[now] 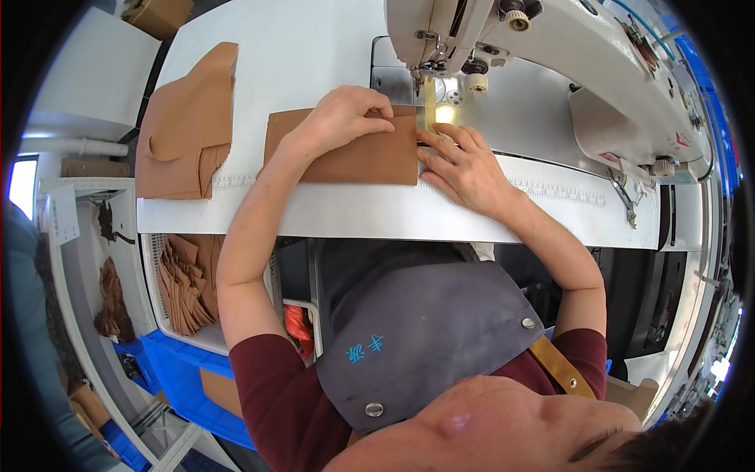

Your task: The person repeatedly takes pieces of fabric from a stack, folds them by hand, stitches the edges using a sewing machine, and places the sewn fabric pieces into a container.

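Note:
A brown flat piece (340, 165) lies on the white sewing table (393, 211), just left of the sewing machine's needle area (431, 86). My left hand (338, 122) is on its upper part, fingers curled and closed on the top edge near the thumb. My right hand (464, 169) touches the piece's right edge, fingers bent but apart, below a narrow yellowish strip (429, 114) at the presser foot. A lit spot glows beside the foot. The exact contact of the right fingertips is hard to make out.
A stack of brown pieces (181, 134) lies at the table's left. Below are a white basket of brown pieces (189, 287), a blue bin (177, 370) and a small tray with red material (299, 322). The machine arm (598, 86) spans the upper right; small metal tools (625, 200) lie at the right.

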`<state>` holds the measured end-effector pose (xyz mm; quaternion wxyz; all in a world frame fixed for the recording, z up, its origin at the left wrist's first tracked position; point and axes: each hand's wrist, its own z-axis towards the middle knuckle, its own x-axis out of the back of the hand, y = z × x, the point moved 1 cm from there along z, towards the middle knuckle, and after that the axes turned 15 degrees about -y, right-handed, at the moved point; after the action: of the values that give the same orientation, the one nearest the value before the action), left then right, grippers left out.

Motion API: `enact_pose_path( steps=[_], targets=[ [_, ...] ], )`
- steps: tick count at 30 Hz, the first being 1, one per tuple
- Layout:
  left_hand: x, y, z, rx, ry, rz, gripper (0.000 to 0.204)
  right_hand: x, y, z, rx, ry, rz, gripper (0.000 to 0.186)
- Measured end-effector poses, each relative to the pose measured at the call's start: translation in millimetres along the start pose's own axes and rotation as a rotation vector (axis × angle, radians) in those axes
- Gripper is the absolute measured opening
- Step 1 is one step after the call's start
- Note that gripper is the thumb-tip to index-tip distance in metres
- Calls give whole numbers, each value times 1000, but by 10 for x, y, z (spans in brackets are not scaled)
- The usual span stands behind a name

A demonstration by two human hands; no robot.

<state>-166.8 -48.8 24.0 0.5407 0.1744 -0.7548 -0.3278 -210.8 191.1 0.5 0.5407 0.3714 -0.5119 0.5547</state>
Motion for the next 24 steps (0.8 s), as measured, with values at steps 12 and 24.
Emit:
enact_pose_path(
  steps=[12,24],
  targets=[
    [-3,78,65,135,85,-3,22,-3,0,-23,-26,23,13,37],
    [-22,17,114,180,118,-136,21,-11,7,-20,-43,49,25,33]
  ],
)
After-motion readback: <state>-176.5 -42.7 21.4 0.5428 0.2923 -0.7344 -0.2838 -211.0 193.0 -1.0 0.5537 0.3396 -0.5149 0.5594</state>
